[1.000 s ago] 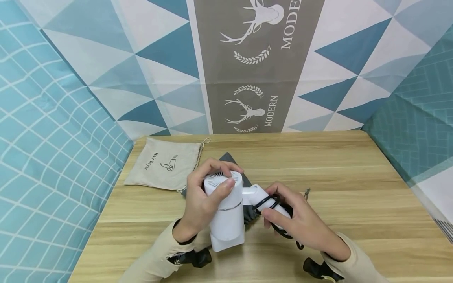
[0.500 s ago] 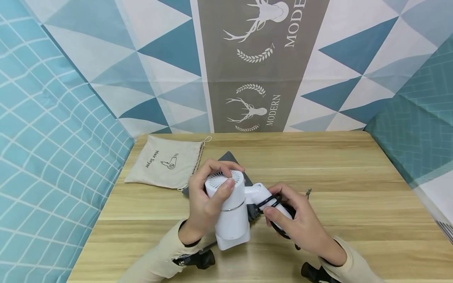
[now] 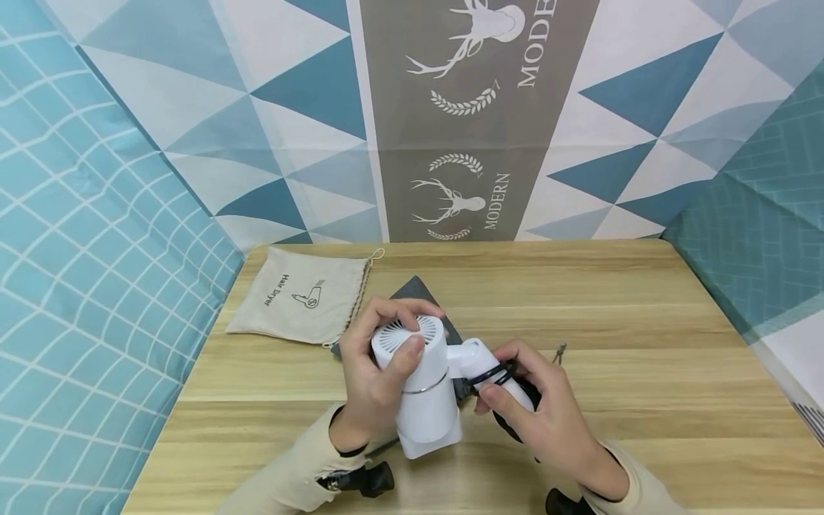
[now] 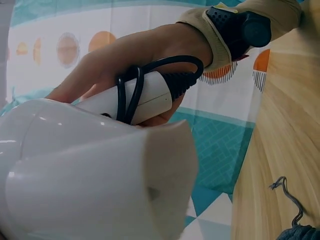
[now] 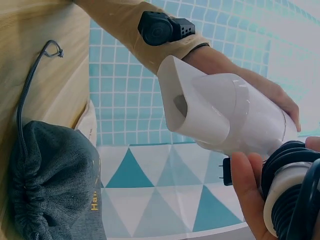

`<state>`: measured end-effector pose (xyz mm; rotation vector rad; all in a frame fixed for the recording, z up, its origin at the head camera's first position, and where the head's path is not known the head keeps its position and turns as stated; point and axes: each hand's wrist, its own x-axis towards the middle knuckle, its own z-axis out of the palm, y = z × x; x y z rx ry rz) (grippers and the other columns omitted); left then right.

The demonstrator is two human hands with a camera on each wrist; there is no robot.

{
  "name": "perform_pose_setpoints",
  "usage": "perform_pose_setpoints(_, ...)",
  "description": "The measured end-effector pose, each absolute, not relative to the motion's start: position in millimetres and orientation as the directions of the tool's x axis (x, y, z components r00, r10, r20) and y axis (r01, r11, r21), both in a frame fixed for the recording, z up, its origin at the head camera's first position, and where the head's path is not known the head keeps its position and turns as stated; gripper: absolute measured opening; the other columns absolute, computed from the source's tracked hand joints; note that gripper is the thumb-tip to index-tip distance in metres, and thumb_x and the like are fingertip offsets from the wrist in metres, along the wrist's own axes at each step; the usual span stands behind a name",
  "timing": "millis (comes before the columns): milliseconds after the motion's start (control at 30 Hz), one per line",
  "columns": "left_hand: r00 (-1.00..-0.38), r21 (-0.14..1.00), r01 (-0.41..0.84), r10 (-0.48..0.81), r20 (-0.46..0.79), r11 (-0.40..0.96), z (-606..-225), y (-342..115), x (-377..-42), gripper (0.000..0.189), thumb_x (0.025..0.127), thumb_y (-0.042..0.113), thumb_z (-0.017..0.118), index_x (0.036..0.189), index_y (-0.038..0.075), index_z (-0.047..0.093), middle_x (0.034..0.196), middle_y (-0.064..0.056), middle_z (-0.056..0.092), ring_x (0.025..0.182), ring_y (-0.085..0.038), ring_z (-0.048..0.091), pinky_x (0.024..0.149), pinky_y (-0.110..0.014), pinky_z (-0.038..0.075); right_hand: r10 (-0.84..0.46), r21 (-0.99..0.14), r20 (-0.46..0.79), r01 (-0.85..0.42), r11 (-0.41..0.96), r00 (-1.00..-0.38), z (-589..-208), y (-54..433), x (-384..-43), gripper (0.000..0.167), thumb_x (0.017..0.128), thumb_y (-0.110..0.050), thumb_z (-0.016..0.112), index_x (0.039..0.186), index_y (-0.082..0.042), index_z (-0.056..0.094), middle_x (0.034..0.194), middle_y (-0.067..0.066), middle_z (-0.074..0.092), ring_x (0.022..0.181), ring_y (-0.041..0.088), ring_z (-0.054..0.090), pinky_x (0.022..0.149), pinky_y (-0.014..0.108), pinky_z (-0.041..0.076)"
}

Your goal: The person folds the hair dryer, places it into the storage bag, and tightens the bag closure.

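Note:
A white hair dryer (image 3: 428, 411) is held above the table, its slotted air inlet facing up and its nozzle pointing down. My left hand (image 3: 373, 372) grips the body around the inlet end, fingers curled over the rim. The handle (image 3: 515, 390) is in my right hand (image 3: 550, 422), with thumb and fingers around it. A black power cord (image 4: 134, 97) winds around the handle in loops. In the right wrist view, its plug (image 5: 227, 171) shows beside my right fingers. Beneath the dryer lies a dark grey drawstring pouch (image 3: 415, 288), partly hidden.
A beige drawstring pouch (image 3: 305, 293) printed "Hair Dryer" lies at the table's back left. The grey pouch's drawstring (image 5: 25, 90) trails over the wooden table (image 3: 644, 322). Patterned cloth walls stand behind and at both sides.
The hair dryer has shifted slightly right in the head view, and its handle end has come down a little. Both hands have kept their hold on it.

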<state>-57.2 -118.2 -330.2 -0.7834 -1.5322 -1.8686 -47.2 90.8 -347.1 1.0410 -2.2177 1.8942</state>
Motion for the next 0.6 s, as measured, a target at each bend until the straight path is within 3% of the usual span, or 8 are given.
perform_pose_setpoints(333, -0.616, 0.585, 0.781, -0.118, 0.779, -0.221, -331.5, -112.5, -55.5, 0.028, 0.092, 0.016, 0.060, 0.088, -0.008, 0.048, 0.094, -0.031, 0.066, 0.077, -0.033, 0.069, 0.059, -0.037, 0.058, -0.334, -0.808, 0.534, -0.585, 0.070, -0.777, -351.6, 85.2, -39.5, 0.027, 0.085, 0.009, 0.070, 0.106, -0.005, 0.058, 0.086, 0.009, 0.068, 0.072, 0.012, 0.063, 0.063, 0.025, 0.051)
perform_pose_setpoints(600, -0.610, 0.567, 0.783, -0.142, 0.779, -0.254, -335.8, -105.9, -54.3, 0.030, 0.095, 0.017, 0.056, 0.089, -0.010, 0.044, 0.094, -0.033, 0.063, 0.073, -0.033, 0.068, 0.058, -0.040, 0.058, -0.243, -0.803, 0.578, -0.596, 0.002, -0.779, -363.3, 73.7, -32.3, 0.023, 0.089, 0.011, 0.062, 0.108, 0.001, 0.056, 0.092, 0.006, 0.065, 0.079, 0.013, 0.062, 0.071, 0.024, 0.051)
